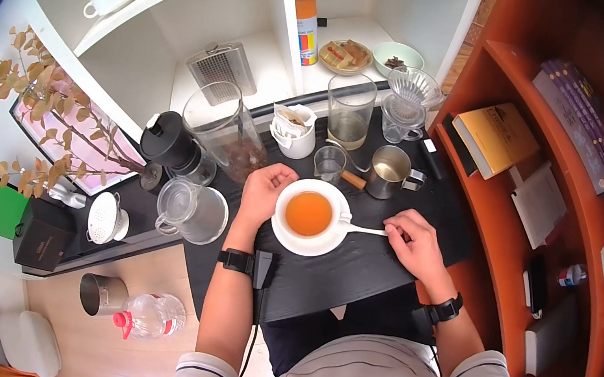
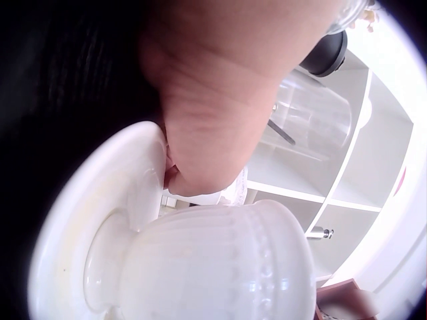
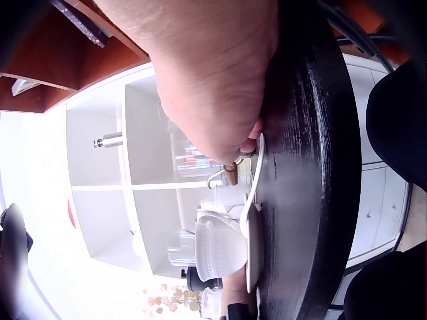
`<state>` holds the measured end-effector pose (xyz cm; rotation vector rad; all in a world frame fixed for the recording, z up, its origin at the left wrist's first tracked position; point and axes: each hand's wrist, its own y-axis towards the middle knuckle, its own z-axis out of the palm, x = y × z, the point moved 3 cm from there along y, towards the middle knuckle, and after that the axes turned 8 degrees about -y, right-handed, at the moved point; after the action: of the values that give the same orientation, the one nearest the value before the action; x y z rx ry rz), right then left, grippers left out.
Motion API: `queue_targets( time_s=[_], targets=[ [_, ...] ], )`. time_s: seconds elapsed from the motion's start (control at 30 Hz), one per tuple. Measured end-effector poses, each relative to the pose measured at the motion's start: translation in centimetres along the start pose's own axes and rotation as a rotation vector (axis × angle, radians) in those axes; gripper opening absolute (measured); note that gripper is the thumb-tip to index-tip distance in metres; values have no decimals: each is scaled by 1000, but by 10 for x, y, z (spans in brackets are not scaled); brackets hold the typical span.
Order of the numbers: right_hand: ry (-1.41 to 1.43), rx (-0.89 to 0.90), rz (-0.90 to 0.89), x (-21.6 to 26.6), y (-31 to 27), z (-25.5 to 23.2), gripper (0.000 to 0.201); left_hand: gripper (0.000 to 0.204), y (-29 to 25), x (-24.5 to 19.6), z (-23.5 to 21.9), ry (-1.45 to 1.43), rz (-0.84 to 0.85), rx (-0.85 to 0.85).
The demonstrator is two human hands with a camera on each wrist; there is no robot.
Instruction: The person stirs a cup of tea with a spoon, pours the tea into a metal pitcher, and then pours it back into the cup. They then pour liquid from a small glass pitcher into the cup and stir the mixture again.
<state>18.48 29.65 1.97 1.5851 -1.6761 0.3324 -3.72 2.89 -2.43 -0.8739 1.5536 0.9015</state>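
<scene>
A white ribbed cup [image 2: 200,267] of orange-brown liquid stands on a white saucer [image 1: 298,246], its handle towards my right. A white spoon [image 1: 368,231] lies with its head on the saucer, its handle reaching out to the right. My left hand [image 1: 263,194] rests on the black table at the saucer's left side, fingers loosely bent. In the left wrist view, its fingertips [image 2: 172,179] come right to the saucer's rim. Beside the other end, my right hand [image 1: 420,244] is palm down, bent fingertips right at the spoon handle's tip; that tip shows uncovered in the right wrist view.
Behind the cup stand a small glass pitcher [image 1: 329,163], a steel jug [image 1: 388,173], a white cup with a drip bag [image 1: 293,131] and tall glass vessels. A lidded glass jug [image 1: 191,210] is left of my left hand. Brown shelves [image 1: 504,222] rise at the right.
</scene>
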Motion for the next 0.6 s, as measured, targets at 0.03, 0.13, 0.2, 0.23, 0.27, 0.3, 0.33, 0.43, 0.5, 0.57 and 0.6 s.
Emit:
queue_targets(
  time_s=[0.03, 0.13, 0.2, 0.23, 0.27, 0.3, 0.33, 0.43, 0.5, 0.57, 0.6],
  targets=[
    [1, 0, 3, 0, 0, 0, 11, 13, 0, 0, 0, -8, 1, 4],
    [10, -2, 8, -1, 0, 1, 11, 13, -1, -3, 0, -14, -12, 11],
    [14, -2, 9, -2, 0, 1, 11, 13, -1, -3, 0, -7, -13, 5],
    [24, -5, 8, -2, 1, 0, 11, 14, 0, -2, 0, -17, -5, 7],
    [34, -8, 6, -2, 1, 0, 12, 14, 0, 0, 0, -19, -12, 7],
    [35, -2, 12, -4, 1, -1, 12, 14, 0, 0, -1, 7, -4, 5],
    [44, 0, 13, -5, 1, -1, 13, 14, 0, 0, -2, 35, 5, 4],
    [62, 0, 33, -7, 1, 0, 14, 14, -1, -1, -1, 9, -30, 6],
    [87, -8, 64, -6, 1, -1, 14, 14, -1, -3, 0, -4, -39, 5],
    [109, -66, 56, -11, 1, -1, 11, 14, -1, -4, 0, 23, -50, -11],
    [133, -121, 46, -15, 1, 0, 8, 14, -1, -5, 0, 20, -41, -10]
  ],
)
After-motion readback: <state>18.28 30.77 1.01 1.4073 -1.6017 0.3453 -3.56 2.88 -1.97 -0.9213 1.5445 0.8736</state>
